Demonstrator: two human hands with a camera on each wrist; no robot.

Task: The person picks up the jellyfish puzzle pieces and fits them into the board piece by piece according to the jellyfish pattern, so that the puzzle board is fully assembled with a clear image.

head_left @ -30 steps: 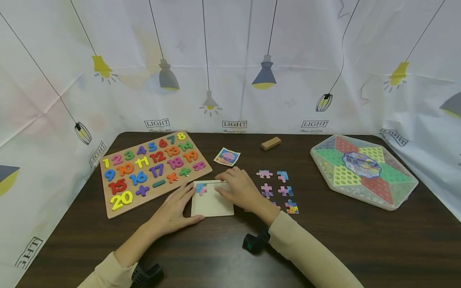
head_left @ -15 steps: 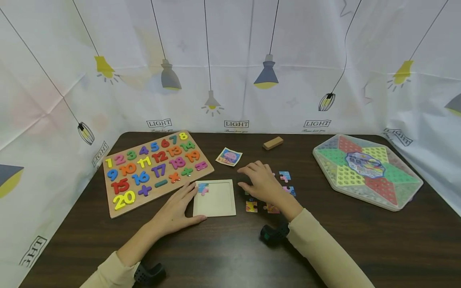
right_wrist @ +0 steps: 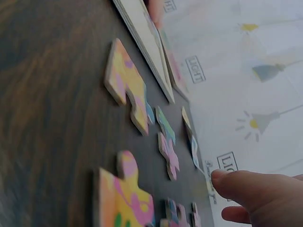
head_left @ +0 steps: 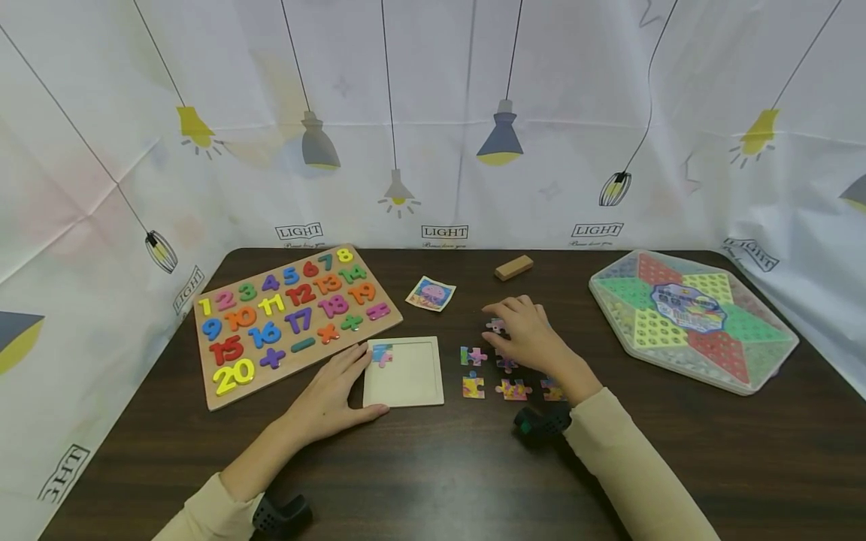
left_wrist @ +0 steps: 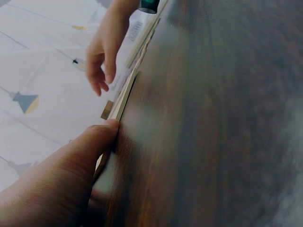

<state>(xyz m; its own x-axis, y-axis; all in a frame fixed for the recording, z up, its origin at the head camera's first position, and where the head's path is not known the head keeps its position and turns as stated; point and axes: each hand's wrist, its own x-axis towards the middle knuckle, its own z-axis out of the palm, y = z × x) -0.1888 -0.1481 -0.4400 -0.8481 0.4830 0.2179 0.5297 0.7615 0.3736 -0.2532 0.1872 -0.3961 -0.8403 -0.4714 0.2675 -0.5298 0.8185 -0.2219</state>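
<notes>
- Puzzle pieces: on table, right of tray; judged light, stiff, best pinched by edges.
- Left hand: fingers extended, touching tray; right hand: fingers relaxed over pieces, none seen held.
- Since earlier frame: right hand shifted rightward, uncovering pieces nearer tray.

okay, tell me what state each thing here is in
Jigsaw tray: mostly bare, one piece in far-left corner
Loose jigsaw pieces: separate, picture side up
Left grip: touching the tray
Right grip: empty, above pieces
Wooden number board: filled, flat
Picture card: face up, curled
Chinese checkers set: lying flat
Wooden block: lying flat
</notes>
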